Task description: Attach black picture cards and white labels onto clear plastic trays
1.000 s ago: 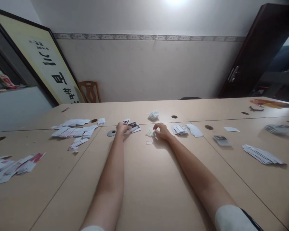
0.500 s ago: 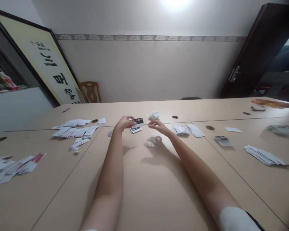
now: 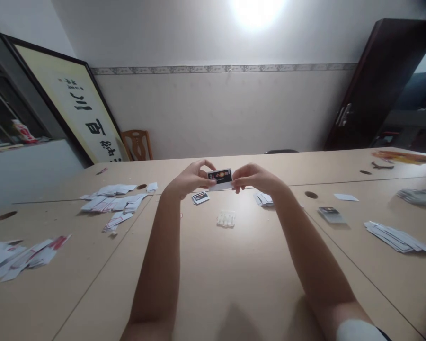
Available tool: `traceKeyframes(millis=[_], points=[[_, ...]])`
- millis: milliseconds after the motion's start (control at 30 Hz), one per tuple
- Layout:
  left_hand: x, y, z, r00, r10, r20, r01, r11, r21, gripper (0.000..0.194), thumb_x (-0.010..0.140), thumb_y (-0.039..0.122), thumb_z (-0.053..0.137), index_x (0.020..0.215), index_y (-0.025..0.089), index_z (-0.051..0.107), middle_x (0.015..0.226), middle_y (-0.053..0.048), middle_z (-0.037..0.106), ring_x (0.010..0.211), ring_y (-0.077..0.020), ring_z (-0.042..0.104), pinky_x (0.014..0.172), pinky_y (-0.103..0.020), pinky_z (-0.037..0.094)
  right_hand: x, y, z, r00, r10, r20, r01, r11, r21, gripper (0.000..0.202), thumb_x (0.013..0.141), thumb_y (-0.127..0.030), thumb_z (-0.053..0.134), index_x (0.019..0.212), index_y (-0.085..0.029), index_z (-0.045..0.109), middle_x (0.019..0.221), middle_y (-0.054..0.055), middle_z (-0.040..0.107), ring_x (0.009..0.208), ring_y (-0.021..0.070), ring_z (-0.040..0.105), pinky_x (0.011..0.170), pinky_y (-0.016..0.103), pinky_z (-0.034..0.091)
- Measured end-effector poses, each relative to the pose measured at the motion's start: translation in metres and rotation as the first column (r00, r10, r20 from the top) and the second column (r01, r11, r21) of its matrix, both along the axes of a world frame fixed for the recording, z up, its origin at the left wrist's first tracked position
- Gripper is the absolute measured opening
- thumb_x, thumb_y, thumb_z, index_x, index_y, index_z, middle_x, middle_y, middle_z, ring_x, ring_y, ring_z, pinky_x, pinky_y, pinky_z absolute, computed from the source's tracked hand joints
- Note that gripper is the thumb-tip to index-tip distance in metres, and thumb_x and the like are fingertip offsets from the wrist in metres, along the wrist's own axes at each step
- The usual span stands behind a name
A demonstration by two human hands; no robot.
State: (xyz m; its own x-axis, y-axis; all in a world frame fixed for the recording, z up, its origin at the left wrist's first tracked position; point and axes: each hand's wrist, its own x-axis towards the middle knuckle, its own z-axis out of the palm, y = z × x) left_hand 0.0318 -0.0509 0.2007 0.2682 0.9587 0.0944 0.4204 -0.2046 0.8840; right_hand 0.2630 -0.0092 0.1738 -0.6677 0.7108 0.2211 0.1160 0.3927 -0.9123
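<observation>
Above the middle of the table, a black printed card with a white lower edge [image 3: 220, 178] is held up level between both hands. My left hand [image 3: 191, 178] pinches its left end with thumb and fingers. Its right end is gripped by the fingertips of my right hand [image 3: 257, 178]. Below and a little left lies a short stack of similar printed cards [image 3: 200, 198]. A small clear plastic tray [image 3: 226, 219] rests on the table in front, below the held card. Whether the held piece is one card or several, I cannot tell.
White folded papers [image 3: 113, 199] pile up at left, with more red-marked papers [image 3: 31, 253] nearer. White cards [image 3: 264, 199] lie partly behind my right wrist. Farther right are a clear-wrapped card stack [image 3: 331, 215] and a fanned row of white pieces [image 3: 397, 237]. Cable holes [image 3: 311, 194] dot the table.
My right hand has moved right and closed on the card's right end. My left hand has raised the card and shifted it right. The clear tray, blurred before, lies still.
</observation>
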Motion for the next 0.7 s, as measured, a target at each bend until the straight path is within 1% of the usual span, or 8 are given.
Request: traceKeyframes(millis=[67,133,167,233,300,400,500,700], points=[[0.009,-0.010,0.004,0.998,0.016,-0.064,-0.014,0.999,0.032,0.034,0.075,0.021,0.072,0.104,0.019,0.055,0.070,-0.002,0.066,0.065,-0.0162,0.061,0.061,-0.028,0.044,0.008,-0.010,0.009,1.000,-0.014,-0.002,0.014,0.999,0.029,0.012,0.074,-0.028,0.071,0.070,-0.017,0.069,0.066,0.001,0.069,0.061,0.0106,0.061,0.058,0.025,0.042],[0.018,-0.017,0.005,0.979,0.146,-0.144,-0.119,0.976,0.181,0.032,0.076,0.023,0.072,0.104,0.019,0.057,0.085,-0.005,0.068,0.073,-0.0177,0.062,0.063,-0.028,0.045,0.012,-0.017,0.015,0.999,-0.050,0.003,0.050,0.998,0.046,0.012,0.075,-0.028,0.070,0.070,-0.017,0.069,0.065,0.001,0.068,0.060,0.0111,0.062,0.056,0.025,0.042],[0.023,-0.021,0.006,0.952,0.261,-0.160,-0.202,0.927,0.315,0.030,0.076,0.023,0.073,0.102,0.019,0.059,0.094,-0.006,0.068,0.079,-0.0182,0.062,0.065,-0.028,0.046,0.013,-0.020,0.017,0.997,-0.073,0.010,0.072,0.996,0.055,0.012,0.076,-0.028,0.070,0.071,-0.017,0.069,0.065,0.002,0.068,0.060,0.0113,0.062,0.055,0.025,0.041],[0.033,-0.028,0.007,0.874,0.465,-0.138,-0.315,0.760,0.568,0.022,0.075,0.023,0.074,0.094,0.018,0.063,0.103,-0.008,0.066,0.086,-0.0180,0.061,0.070,-0.029,0.046,0.013,-0.025,0.019,0.992,-0.124,0.017,0.122,0.990,0.076,0.012,0.076,-0.029,0.069,0.072,-0.017,0.070,0.064,0.002,0.068,0.060,0.0116,0.063,0.054,0.025,0.041],[0.043,-0.035,0.009,0.850,0.504,-0.152,-0.288,0.687,0.667,0.007,0.077,0.021,0.072,0.081,0.018,0.067,0.092,-0.005,0.068,0.079,-0.0157,0.060,0.071,-0.029,0.046,0.012,-0.028,0.020,0.988,-0.150,0.026,0.147,0.985,0.092,0.012,0.077,-0.028,0.069,0.072,-0.017,0.069,0.063,0.002,0.067,0.060,0.0118,0.064,0.054,0.025,0.040],[0.052,-0.045,0.009,0.881,0.406,-0.243,-0.180,0.762,0.622,0.005,0.078,0.019,0.070,0.073,0.019,0.070,0.075,-0.001,0.070,0.070,-0.0139,0.060,0.067,-0.029,0.044,0.010,-0.031,0.021,0.989,-0.145,0.044,0.139,0.983,0.117,0.013,0.079,-0.029,0.069,0.074,-0.017,0.069,0.064,0.001,0.067,0.062,0.0121,0.066,0.054,0.024,0.040],[0.057,-0.051,0.008,0.886,0.361,-0.292,-0.150,0.818,0.555,0.006,0.078,0.022,0.070,0.072,0.020,0.072,0.073,-0.002,0.072,0.068,-0.0146,0.062,0.063,-0.029,0.043,0.010,-0.035,0.022,0.988,-0.146,0.055,0.135,0.978,0.162,0.013,0.080,-0.030,0.068,0.075,-0.018,0.068,0.067,0.000,0.067,0.064,0.0122,0.067,0.056,0.025,0.040],[0.059,-0.059,0.008,0.865,0.424,-0.267,-0.187,0.768,0.613,0.012,0.078,0.016,0.062,0.076,0.021,0.073,0.074,-0.002,0.073,0.067,-0.0153,0.063,0.063,-0.030,0.044,0.008,-0.047,0.026,0.984,-0.168,0.050,0.154,0.964,0.217,0.012,0.080,-0.028,0.066,0.071,-0.019,0.065,0.069,-0.001,0.066,0.064,0.0121,0.066,0.057,0.026,0.042]])
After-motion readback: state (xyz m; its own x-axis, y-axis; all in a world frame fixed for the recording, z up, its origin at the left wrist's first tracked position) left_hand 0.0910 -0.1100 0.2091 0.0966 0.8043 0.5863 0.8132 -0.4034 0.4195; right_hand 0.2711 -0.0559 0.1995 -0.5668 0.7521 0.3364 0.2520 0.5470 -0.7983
